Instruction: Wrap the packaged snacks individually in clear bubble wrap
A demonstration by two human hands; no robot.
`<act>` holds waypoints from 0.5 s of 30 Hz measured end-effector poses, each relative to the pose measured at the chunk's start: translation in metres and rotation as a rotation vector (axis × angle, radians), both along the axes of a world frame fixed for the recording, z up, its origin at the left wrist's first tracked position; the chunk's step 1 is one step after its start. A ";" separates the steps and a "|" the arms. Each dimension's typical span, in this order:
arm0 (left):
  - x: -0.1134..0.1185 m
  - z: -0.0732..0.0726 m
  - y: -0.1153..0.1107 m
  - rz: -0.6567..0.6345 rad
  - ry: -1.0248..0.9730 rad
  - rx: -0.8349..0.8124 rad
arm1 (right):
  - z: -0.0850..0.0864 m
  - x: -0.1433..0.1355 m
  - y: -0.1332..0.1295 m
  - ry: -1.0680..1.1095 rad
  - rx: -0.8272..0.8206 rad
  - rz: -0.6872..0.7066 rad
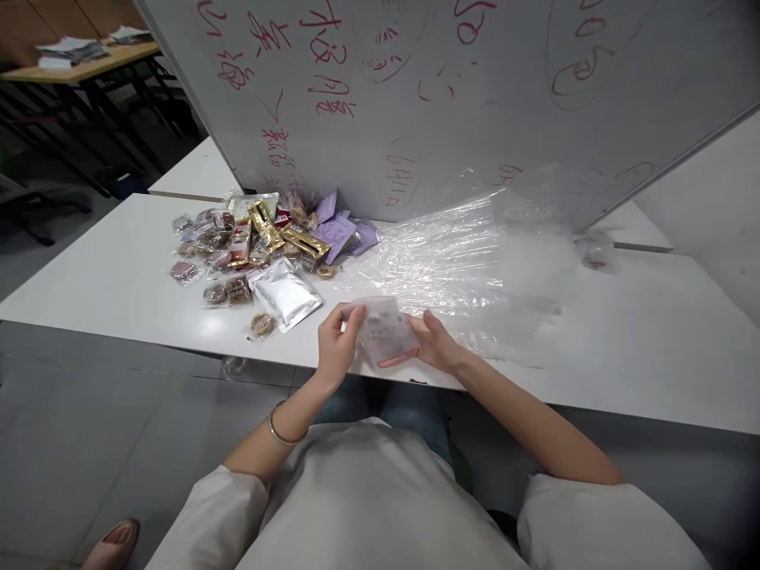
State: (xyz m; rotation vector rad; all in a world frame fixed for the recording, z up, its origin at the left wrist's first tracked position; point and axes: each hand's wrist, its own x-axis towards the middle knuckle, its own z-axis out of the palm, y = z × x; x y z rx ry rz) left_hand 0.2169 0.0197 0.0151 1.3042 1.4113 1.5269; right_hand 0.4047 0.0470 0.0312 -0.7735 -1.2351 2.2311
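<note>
Low over the table's front edge, my left hand pinches a small whitish translucent plastic bag by its upper left side, thumb on top. At the bag's right side, my right hand holds it with fingers under and along it, its thumb raised off the plastic. Faint grey marks show on or through the bag; what they are I cannot make out. Just left of my hands lies a flat silver foil pouch. Behind and right of them spreads a pile of clear plastic bags.
Wrapped snacks heap at the left: gold sachets, purple packets, brown wrapped pieces and a round one. A whiteboard with red writing stands across the white table. A small clear packet lies at the right.
</note>
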 end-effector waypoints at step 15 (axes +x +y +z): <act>0.055 0.020 0.001 -0.532 -0.031 -0.158 | 0.018 0.161 -0.014 -0.597 0.251 -0.996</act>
